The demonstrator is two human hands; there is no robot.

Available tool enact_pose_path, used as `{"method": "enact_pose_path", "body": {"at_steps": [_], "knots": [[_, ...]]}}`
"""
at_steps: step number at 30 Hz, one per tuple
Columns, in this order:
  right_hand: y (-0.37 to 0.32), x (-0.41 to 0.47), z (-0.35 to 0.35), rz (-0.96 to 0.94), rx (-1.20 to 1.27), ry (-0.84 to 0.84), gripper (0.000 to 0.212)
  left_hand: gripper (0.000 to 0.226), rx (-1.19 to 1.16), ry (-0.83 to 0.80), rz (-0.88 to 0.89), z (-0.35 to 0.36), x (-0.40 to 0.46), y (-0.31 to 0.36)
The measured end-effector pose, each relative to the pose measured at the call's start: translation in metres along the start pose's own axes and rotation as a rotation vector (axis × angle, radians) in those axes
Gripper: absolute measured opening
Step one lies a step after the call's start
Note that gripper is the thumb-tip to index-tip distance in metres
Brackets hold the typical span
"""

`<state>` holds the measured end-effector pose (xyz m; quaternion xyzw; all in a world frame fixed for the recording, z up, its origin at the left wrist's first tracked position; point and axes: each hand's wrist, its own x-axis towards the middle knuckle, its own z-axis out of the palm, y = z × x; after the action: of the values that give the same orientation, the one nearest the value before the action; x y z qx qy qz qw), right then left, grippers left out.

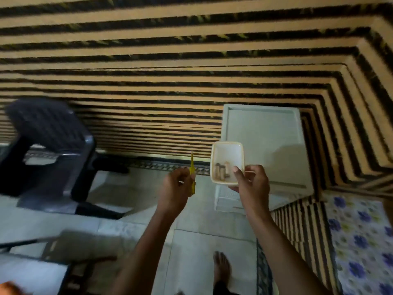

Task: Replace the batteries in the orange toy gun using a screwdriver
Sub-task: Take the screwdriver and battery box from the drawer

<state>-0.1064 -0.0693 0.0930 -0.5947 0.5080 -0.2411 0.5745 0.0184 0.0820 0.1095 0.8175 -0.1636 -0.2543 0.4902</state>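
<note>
The person stands over a tiled floor (pixel 191 241), carrying the tools toward a white stool (pixel 263 133) that can serve as the worktop. The step in hand looks like bringing the kit to a place to work.

The left hand (pixel 175 191) is curled round a yellow screwdriver (pixel 192 173), gripping the handle with the shaft pointing up and away. To do this well, the tip should stay pointed away from the body and the other hand until it is set down.

The right hand (pixel 252 184) holds a small cream tub (pixel 227 162) by its near edge, thumb over the rim. Batteries (pixel 222 171) lie loose at the near end of the tub. The tub should stay level so they do not roll out, and it should land near the middle of the stool top, not at its near edge.

The orange toy gun cannot be made out with any certainty; a blurred orange patch shows at the bottom left corner, too unclear to name.

A dark plastic chair (pixel 49 145) stands to the left, well apart from the hands. A striped carpet (pixel 170 71) covers the far floor and runs round the stool, and a flowered cloth (pixel 361 241) lies at the right. A bare foot (pixel 221 267) shows below; the carpet edge near it could trip a step.
</note>
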Motion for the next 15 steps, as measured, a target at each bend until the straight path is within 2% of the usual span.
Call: {"method": "enact_pose_path", "body": {"at_steps": [3, 8, 15], "knots": [[-0.012, -0.052, 0.032, -0.054, -0.059, -0.099, 0.03, 0.009, -0.082, 0.128, -0.062, -0.055, -0.046, -0.018], [-0.009, -0.159, 0.089, -0.125, -0.078, -0.287, 0.036, 0.009, -0.144, 0.264, -0.145, -0.146, -0.139, -0.071], [0.016, -0.314, 0.165, -0.099, -0.042, -0.496, 0.027, 0.01, -0.176, 0.508, -0.183, -0.261, -0.264, -0.16]]}}
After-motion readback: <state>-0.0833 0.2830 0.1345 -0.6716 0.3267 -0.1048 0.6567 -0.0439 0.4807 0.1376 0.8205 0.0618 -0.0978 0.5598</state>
